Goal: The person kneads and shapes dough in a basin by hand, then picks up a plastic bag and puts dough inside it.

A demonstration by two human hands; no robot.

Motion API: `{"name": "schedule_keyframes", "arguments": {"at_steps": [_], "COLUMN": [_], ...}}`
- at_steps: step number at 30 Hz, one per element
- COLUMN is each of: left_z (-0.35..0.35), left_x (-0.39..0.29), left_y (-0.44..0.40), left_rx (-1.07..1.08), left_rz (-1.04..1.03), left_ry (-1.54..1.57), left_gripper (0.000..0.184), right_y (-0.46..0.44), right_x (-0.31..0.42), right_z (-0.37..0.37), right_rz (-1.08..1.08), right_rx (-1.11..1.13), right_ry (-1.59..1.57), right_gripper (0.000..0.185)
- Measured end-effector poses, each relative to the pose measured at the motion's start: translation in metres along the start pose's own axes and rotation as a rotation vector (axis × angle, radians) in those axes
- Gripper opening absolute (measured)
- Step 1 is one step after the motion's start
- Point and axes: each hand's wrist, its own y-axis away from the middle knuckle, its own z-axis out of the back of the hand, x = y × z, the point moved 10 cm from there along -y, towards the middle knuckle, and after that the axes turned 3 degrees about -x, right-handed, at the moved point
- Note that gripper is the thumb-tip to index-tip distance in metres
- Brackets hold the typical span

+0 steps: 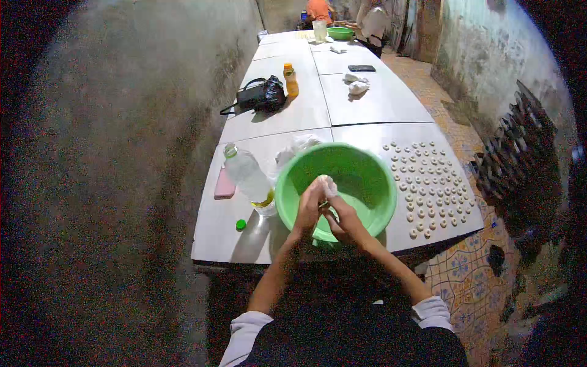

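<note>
A large green basin stands at the near end of the white table. Over its near side, my left hand and my right hand are close together, fingers closed around a small white bundle that shows above them. What the bundle is made of is too small to tell. An uncapped clear bottle leans left of the basin, its green cap lying on the table. Many small pale rings lie in rows to the right of the basin.
A pink case, a black bag, an orange bottle, white bundles and a black phone lie farther up the table. Another green basin and two people stand at the far end. Dark stacked objects are at right.
</note>
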Motion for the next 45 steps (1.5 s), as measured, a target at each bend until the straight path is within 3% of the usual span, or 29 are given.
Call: {"name": "schedule_keyframes", "arguments": {"at_steps": [1,2,4,5,6,8,9,12,14,16,17,18,21,24,26,27,29,32,34,36,38,39,42,44,45], "left_z": [0.01,0.015,0.01,0.008,0.01,0.016,0.008,0.011,0.015,0.0,-0.012,-0.017,-0.046,-0.036,-0.018,-0.016,-0.015,-0.004,0.006,0.012,0.017,0.015,0.002,-0.017,-0.019], "left_x": [0.01,0.016,0.012,0.004,0.004,-0.003,-0.005,-0.003,0.002,0.013,0.02,0.019,0.009,0.014,0.027,0.022,0.009,0.003,-0.003,-0.008,-0.004,0.004,0.006,0.009,0.009], "left_y": [-0.006,-0.009,-0.01,-0.008,-0.011,-0.013,-0.012,-0.011,-0.018,-0.018,-0.007,-0.003,0.013,0.012,0.006,0.004,0.001,-0.001,-0.002,0.003,0.002,0.0,0.001,0.015,0.016], "left_rx": [-0.014,-0.019,0.094,0.038,0.037,-0.003,0.092,0.024,0.004,0.175,0.31,0.31,0.465,0.37,0.265,0.229,0.257,0.169,0.07,-0.01,-0.062,-0.019,0.128,0.319,0.333], "left_rz": [0.006,0.01,-0.111,-0.131,-0.131,-0.164,-0.154,-0.012,-0.031,0.038,0.154,0.156,0.274,0.33,0.354,0.259,0.099,-0.04,-0.058,-0.008,0.022,0.032,0.059,0.347,0.378], "left_ry": [0.078,0.081,-0.116,-0.184,-0.181,-0.222,-0.251,-0.322,-0.298,-0.284,-0.231,-0.234,0.161,0.086,-0.018,-0.068,-0.057,-0.213,-0.223,-0.239,-0.324,-0.266,-0.078,0.37,0.375], "left_gripper": [0.037,0.037,0.036,0.035,0.035,0.031,0.027,0.027,0.027,0.03,0.04,0.04,0.062,0.065,0.059,0.053,0.035,0.031,0.03,0.03,0.027,0.025,0.034,0.052,0.065], "right_y": [-0.001,0.002,-0.004,-0.01,-0.01,-0.01,-0.008,-0.005,-0.007,-0.013,-0.013,-0.013,-0.022,-0.025,-0.032,-0.033,-0.035,-0.032,-0.031,-0.034,-0.029,-0.026,-0.037,-0.041,-0.043], "right_x": [0.005,-0.035,-0.023,-0.02,-0.023,-0.031,-0.045,-0.047,-0.03,0.029,0.025,0.022,0.022,0.018,-0.007,0.004,-0.005,-0.011,0.016,0.022,0.051,0.041,0.026,0.001,-0.016], "right_z": [0.006,-0.001,0.014,0.022,0.036,0.058,0.067,0.063,0.059,0.058,0.046,0.034,0.044,0.05,0.053,0.056,0.054,0.052,0.06,0.059,0.039,0.024,0.033,0.036,0.038], "right_rz": [-0.003,-0.11,-0.131,-0.097,-0.206,-0.198,-0.26,-0.249,-0.226,0.235,0.239,0.243,0.235,0.241,0.01,0.021,-0.016,-0.077,0.221,0.183,0.422,0.389,0.298,0.187,0.111], "right_rx": [-0.014,0.114,0.041,0.031,-0.039,-0.128,-0.154,-0.122,-0.096,-0.075,0.017,0.083,0.015,-0.02,-0.06,-0.069,-0.104,-0.085,-0.191,-0.157,-0.038,0.13,0.131,0.155,0.107], "right_ry": [-0.029,0.041,-0.4,-0.535,-0.517,-0.456,-0.357,-0.438,-0.452,0.173,0.104,0.182,0.142,0.147,-0.09,-0.333,-0.253,-0.041,0.341,0.287,0.178,0.039,-0.016,-0.145,-0.269], "right_gripper": [0.055,0.055,0.05,0.047,0.046,0.042,0.037,0.037,0.041,0.047,0.054,0.054,0.048,0.036,0.025,0.018,0.017,0.015,0.017,0.025,0.039,0.048,0.043,0.033,0.03]}}
